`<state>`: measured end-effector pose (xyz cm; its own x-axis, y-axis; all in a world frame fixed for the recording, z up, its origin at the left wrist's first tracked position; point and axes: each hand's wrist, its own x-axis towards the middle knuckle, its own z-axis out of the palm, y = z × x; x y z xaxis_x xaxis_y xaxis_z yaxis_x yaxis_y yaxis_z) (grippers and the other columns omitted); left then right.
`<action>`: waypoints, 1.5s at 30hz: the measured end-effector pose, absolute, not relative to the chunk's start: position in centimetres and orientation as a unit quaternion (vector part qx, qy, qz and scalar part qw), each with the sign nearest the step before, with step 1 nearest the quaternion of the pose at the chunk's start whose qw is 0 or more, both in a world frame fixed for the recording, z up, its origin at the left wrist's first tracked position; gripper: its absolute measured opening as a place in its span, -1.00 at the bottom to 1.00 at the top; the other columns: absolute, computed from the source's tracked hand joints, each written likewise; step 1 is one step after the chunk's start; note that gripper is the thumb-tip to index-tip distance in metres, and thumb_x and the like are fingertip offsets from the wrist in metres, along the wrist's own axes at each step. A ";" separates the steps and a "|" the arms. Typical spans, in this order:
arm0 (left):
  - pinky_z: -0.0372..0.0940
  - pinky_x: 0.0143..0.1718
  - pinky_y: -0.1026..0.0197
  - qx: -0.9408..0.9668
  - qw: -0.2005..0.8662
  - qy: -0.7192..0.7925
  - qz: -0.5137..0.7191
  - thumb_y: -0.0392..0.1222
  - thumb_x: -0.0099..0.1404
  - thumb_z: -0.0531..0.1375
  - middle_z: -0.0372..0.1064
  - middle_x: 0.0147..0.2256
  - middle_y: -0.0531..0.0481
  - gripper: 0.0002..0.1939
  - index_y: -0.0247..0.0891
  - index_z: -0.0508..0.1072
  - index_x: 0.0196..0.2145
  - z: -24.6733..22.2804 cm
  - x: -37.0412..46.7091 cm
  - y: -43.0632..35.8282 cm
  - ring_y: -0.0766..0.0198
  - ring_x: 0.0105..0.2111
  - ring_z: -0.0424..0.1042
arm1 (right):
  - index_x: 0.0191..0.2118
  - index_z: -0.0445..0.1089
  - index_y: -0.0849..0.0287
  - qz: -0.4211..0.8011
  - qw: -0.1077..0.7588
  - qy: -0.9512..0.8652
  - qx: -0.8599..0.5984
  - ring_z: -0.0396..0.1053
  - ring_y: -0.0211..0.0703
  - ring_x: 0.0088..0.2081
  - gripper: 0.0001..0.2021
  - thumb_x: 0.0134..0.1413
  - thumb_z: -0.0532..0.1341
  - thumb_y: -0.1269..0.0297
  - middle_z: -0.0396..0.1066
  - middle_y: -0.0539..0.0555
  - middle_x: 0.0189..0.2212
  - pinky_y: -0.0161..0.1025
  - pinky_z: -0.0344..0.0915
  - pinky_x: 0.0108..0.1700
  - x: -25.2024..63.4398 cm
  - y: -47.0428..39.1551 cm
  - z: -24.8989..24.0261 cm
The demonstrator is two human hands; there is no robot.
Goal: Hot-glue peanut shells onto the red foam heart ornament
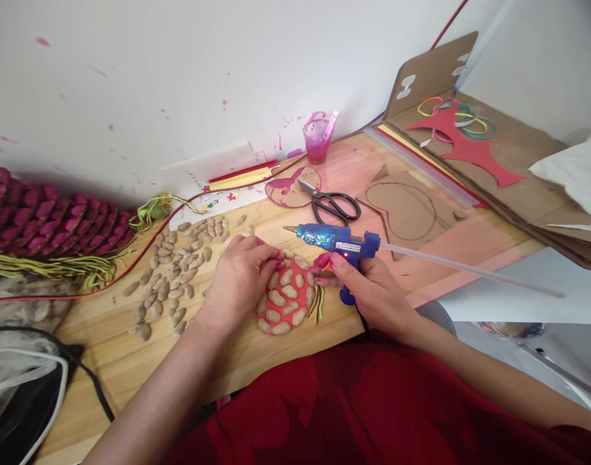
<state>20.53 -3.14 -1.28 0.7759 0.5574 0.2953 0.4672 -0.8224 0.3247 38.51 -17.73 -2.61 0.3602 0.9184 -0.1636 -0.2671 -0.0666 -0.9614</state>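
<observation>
A red cutout (294,292) covered with whole peanuts lies near the table's front edge, with green and yellow yarn strands (317,303) at its right side. My left hand (241,274) is closed at its upper left edge, fingertips pinched and pressed against it; whatever sits between them is hidden. In my right hand (373,284) is a blue glue gun (324,236), fingers wrapped round the handle. Its metal nozzle points left above the cutout, and a long clear glue stick (469,269) sticks out of the back. Loose peanuts (179,258) are scattered left of my left hand.
Black-handled scissors (336,208) rest on the table behind the glue gun, beside a marked cardboard piece (414,205). A cup of pink liquid (317,143) stands by the wall. An open cardboard box (508,145) occupies the right; a pink scalloped object (48,216) the left.
</observation>
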 end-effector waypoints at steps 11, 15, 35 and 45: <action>0.31 -0.20 0.11 0.926 0.155 0.299 0.169 -0.28 0.33 0.21 0.47 -0.38 -0.01 -0.82 -0.20 0.58 -0.41 -0.7 21.2 -3.2 0.16 -0.28 0.38 | -0.14 0.57 0.06 0.473 0.611 -0.301 -0.559 0.56 -0.09 -0.20 -0.64 0.17 0.33 -0.12 0.60 0.07 -0.20 -0.08 0.59 -0.08 38.4 -17.7 -2.6; 0.31 -0.21 0.12 0.926 0.154 0.296 0.176 -0.28 0.33 0.19 0.45 -0.38 -0.02 -0.81 -0.20 0.57 -0.42 -0.6 21.2 -3.4 0.16 -0.27 0.38 | -0.15 0.58 0.05 0.476 0.610 -0.302 -0.557 0.56 -0.07 -0.19 -0.65 0.17 0.33 -0.12 0.60 0.07 -0.19 -0.06 0.59 -0.07 38.4 -17.6 -2.6; 0.31 -0.19 0.10 0.916 0.158 0.323 0.178 -0.31 0.30 0.23 0.41 -0.37 -0.04 -0.85 -0.22 0.60 -0.39 -0.8 21.3 -3.6 0.13 -0.24 0.37 | -0.12 0.56 0.09 0.482 0.609 -0.300 -0.554 0.58 -0.04 -0.17 -0.58 0.11 0.36 -0.16 0.59 0.10 -0.18 -0.05 0.60 -0.08 38.6 -17.4 -2.9; 0.32 -0.05 0.00 0.905 0.158 0.340 0.203 -0.25 0.41 0.13 0.53 -0.32 -0.05 -0.72 -0.16 0.67 -0.18 -0.8 20.5 -3.8 0.13 -0.25 0.43 | -0.24 0.52 0.14 0.469 0.621 -0.295 -0.554 0.61 -0.04 -0.21 -0.56 0.05 0.38 -0.18 0.61 0.14 -0.21 -0.07 0.60 -0.10 38.6 -17.1 -3.1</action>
<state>20.48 -3.79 -0.83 0.6863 0.6792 0.2602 0.5510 -0.7191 0.4234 38.58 -17.14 -3.06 0.3866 0.9095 -0.1530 -0.2554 -0.0539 -0.9653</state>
